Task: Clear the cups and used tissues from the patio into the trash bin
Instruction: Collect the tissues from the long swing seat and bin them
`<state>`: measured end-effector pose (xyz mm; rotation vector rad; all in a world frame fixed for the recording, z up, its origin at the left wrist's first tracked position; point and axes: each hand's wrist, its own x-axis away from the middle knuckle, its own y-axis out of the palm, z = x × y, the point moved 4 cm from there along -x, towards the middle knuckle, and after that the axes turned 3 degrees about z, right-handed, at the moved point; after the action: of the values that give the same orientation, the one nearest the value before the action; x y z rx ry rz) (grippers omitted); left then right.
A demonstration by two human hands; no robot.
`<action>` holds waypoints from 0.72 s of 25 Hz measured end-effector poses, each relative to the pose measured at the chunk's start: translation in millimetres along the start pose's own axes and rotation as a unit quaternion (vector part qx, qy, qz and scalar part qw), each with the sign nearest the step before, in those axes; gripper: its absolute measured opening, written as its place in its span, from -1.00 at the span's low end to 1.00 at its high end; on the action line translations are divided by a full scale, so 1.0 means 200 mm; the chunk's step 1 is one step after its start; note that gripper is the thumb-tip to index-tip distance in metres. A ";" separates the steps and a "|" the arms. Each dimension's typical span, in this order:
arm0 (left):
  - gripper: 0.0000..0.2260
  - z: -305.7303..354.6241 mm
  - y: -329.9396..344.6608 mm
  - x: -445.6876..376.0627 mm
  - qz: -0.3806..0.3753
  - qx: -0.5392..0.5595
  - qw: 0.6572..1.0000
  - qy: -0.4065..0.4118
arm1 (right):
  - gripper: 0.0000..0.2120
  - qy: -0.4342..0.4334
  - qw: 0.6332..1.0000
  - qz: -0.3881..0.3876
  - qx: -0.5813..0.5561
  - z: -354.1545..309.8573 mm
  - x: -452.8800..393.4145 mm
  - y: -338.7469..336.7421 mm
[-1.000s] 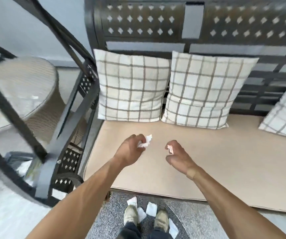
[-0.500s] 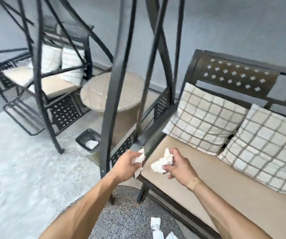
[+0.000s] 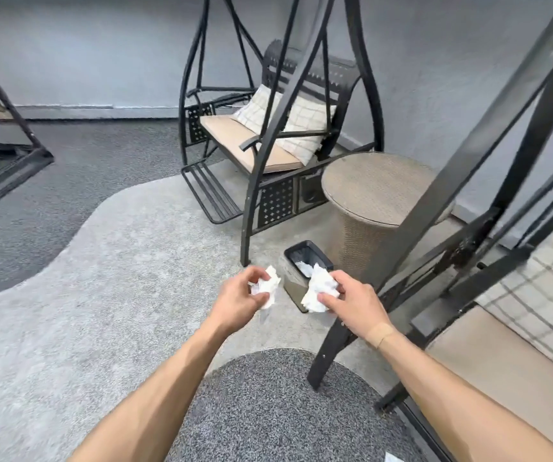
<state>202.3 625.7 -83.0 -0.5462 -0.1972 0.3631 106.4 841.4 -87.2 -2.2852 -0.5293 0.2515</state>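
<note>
The carry-to-bin step is in hand — both hands hold crumpled tissue and face the bin. The left hand has its fingers closed round one tissue; the right hand pinches a larger wad. The bin stands on the pale rug just beside the round table, its mouth open, with white tissue already inside. It lies just beyond the hands, partly hidden behind the wads. Next, likely: step closer, bring both hands over the mouth and let go — light paper may drift and miss.
</note>
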 end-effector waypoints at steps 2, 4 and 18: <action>-0.73 -0.10 -0.20 -0.02 0.043 0.006 0.999 -0.016 | -0.71 -0.018 1.000 -0.002 0.020 -0.15 -0.10 0.10; -0.73 -0.17 -0.35 -0.04 0.081 0.012 0.996 -0.034 | -0.73 -0.031 0.999 -0.004 0.030 -0.25 -0.19 0.16; -0.75 -0.25 -0.75 -0.95 0.112 0.023 0.992 -0.052 | -0.84 -0.098 0.995 -0.007 0.027 -0.50 -1.26 0.36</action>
<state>84.9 410.6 -60.1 -0.5053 -0.2285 0.6149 -64.2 619.3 -64.8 -2.2158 -0.6311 0.4799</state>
